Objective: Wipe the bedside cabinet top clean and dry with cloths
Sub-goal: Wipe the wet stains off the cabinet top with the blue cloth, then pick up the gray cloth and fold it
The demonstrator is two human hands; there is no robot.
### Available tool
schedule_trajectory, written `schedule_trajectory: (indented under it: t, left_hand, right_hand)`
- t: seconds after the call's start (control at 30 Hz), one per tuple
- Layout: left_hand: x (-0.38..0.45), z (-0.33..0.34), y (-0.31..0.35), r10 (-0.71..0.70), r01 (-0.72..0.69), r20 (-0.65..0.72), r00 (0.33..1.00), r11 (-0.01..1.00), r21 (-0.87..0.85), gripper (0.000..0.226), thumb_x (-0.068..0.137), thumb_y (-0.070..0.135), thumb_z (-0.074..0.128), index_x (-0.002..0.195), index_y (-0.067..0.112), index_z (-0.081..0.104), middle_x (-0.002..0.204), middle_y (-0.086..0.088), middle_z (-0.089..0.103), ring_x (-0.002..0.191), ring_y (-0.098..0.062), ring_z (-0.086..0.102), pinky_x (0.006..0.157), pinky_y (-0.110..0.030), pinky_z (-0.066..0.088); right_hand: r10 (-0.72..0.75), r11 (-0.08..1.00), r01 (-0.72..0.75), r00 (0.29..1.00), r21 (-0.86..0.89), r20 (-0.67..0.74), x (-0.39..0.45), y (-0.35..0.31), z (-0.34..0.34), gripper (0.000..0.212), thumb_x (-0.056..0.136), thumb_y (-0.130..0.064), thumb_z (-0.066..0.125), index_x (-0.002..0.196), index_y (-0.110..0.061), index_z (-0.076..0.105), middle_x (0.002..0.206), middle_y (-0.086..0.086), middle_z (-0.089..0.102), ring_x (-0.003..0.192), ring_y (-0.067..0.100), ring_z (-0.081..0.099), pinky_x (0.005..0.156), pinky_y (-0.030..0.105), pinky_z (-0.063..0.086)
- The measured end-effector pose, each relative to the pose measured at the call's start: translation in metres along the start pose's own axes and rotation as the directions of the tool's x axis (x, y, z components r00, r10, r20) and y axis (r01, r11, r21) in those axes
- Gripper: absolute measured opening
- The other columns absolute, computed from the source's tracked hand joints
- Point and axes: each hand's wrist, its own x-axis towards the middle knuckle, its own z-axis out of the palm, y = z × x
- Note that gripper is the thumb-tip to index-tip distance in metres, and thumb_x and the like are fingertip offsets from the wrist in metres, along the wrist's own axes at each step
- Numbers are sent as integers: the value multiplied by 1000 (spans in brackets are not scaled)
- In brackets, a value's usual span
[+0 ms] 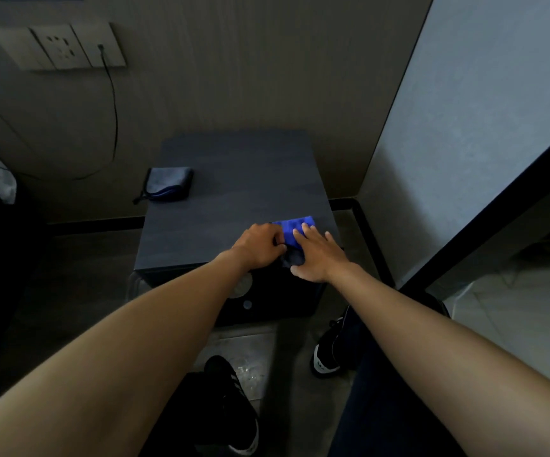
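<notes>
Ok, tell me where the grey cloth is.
In the head view, the grey cloth lies folded at the cabinet top's left edge, apart from the blue cloth.

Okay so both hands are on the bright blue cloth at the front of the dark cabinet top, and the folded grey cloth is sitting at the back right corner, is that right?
One detail is off. The folded grey cloth lies at the left edge of the dark cabinet top, not the back right corner, as the head view shows. The rest holds: the left hand and right hand are both on the bright blue cloth near the front.
</notes>
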Motion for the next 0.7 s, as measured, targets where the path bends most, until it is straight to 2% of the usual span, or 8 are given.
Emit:
schedule_trajectory:
  t: [0.07,0.13,0.23,0.33,0.4,0.5,0.6,0.7]
  left_hand:
    - [1,-13,0,23,-24,-44,999,999,-30,8,88,25,60,88,17,58,93,-4,69,90,-27,63,75,-34,48]
    - [0,-27,1,52,-57,-109,993,997,-43,10,90,26,59,94,16,59,93,-5,69,89,-28,63,76,-36,50]
    - [-4,-46,5,77,-93,-196,978,993,-71,8,92,25,57,94,18,57,89,-4,69,85,-28,63,74,-40,52]
    - [-8,-61,8,79,-103,-250,965,991,-86,8,95,26,55,95,17,55,88,-4,68,82,-26,63,70,-39,51]
    - [-11,-70,11,75,-110,-279,958,988,-112,10,97,25,53,95,15,53,87,-5,68,80,-25,63,67,-37,51]
    - [-14,-83,16,65,-120,-318,946,981,-155,11,99,23,51,96,13,51,82,-7,66,76,-25,61,62,-34,45]
    - [-17,-97,16,52,-121,-351,935,977,-178,13,101,23,47,99,11,48,80,-8,62,74,-26,59,61,-32,37]
    - [-21,-110,12,-11,-75,-368,930,973,-218,17,102,24,46,103,7,49,84,-11,61,77,-28,57,65,-31,35]
  right_hand:
    - [1,999,-1,1000,41,-17,-3,-1,-7,86,88,-54,56,157,-20,19,166,6,11,153,21,8,122,46,1]
    - [4,994,5,996,110,-86,-4,-2,-16,69,91,-51,54,150,-23,35,156,6,37,145,24,32,121,46,9]
    - [-30,992,55,978,115,-208,-12,-10,-33,42,97,-40,52,134,-19,50,133,8,58,124,30,53,108,42,32]
    - [-18,990,57,957,129,-289,-19,-21,-49,19,95,-27,54,112,-20,58,112,7,63,104,31,61,74,35,44]
    - [15,987,38,945,155,-326,-22,-30,-58,10,90,-27,58,98,-22,59,99,4,62,93,29,62,64,35,45]
    - [23,985,46,917,164,-399,-27,-44,-69,9,86,-30,63,87,-23,57,93,1,58,87,26,59,62,34,44]
    - [46,981,55,870,188,-491,-29,-52,-81,5,84,-18,61,80,-19,62,87,2,61,83,27,61,62,31,43]
    - [85,944,74,889,323,-450,-25,-54,-91,11,84,-15,63,79,-21,71,83,-1,69,85,20,67,68,28,50]
